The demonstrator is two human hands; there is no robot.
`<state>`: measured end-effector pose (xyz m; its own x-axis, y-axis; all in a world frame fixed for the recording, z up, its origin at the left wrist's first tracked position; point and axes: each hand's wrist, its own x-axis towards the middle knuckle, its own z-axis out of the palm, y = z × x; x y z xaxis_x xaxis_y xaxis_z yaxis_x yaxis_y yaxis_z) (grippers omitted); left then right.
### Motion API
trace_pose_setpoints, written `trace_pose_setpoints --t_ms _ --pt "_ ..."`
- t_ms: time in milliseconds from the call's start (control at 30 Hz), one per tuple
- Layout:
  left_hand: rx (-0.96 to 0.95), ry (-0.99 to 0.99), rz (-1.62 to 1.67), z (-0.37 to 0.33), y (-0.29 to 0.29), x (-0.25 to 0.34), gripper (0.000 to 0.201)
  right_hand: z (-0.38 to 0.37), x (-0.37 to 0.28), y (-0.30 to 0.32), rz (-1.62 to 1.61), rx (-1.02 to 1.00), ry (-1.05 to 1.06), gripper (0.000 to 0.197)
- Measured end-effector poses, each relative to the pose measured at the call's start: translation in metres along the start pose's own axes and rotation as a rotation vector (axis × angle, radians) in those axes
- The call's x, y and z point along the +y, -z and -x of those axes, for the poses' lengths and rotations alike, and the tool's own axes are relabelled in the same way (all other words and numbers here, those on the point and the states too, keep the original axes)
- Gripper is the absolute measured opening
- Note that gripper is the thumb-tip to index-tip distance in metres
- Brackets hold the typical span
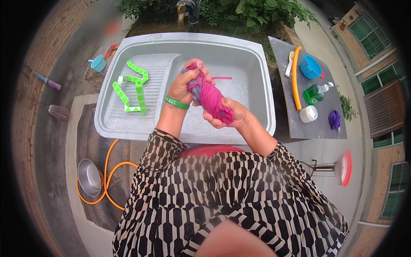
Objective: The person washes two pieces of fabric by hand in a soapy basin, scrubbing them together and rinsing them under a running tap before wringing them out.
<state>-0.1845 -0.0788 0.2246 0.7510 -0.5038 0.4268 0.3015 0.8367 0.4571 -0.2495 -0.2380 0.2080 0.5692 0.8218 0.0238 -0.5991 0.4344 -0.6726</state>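
Note:
Both my hands grip a twisted pink and purple cloth [208, 95] over a grey outdoor sink [262, 92]. My left hand [185, 84], with a green band at the wrist, clasps the cloth's upper end. The lower end is held by my right hand [231, 115]. The cloth is wrung into a tight roll between them, and a thin pink strip sticks out to the right. A green and white folding strip [133, 85] lies on the ribbed washboard part of the sink at the left.
A dark slab [319, 128] at the right holds a blue scoop [311, 67], a green soap bottle [316, 93], a white jar [308, 114], a purple cloth [334, 119] and an orange hose [295, 78]. A metal bowl [89, 176] and orange hose [112, 171] lie on the ground at the left.

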Motion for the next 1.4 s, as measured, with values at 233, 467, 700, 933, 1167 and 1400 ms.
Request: trace_pose_setpoints --t_ms 233,467,700,933,1167,1400 --pt "0.29 0.134 -0.294 -0.007 -0.02 0.014 0.019 -0.012 -0.026 -0.044 0.769 0.395 -0.123 0.043" --pt "0.497 0.071 -0.401 -0.02 -0.001 0.012 0.015 -0.038 -0.035 -0.039 1.206 0.655 -0.256 0.037" --pt "0.667 0.0 -0.516 -0.028 0.005 0.007 0.012 -0.055 -0.042 -0.033 1.561 0.695 -0.421 0.038" --pt "0.686 -0.004 -0.568 -0.031 0.026 -0.004 0.013 -0.053 -0.034 -0.004 1.588 0.721 -0.31 0.041" --pt "0.366 0.178 -0.346 -0.025 0.037 0.016 0.045 -0.025 -0.018 0.004 1.459 0.952 0.212 0.056" --pt "0.393 0.389 -0.498 0.001 0.025 -0.003 0.055 -0.014 -0.016 0.001 1.466 0.922 0.337 0.057"
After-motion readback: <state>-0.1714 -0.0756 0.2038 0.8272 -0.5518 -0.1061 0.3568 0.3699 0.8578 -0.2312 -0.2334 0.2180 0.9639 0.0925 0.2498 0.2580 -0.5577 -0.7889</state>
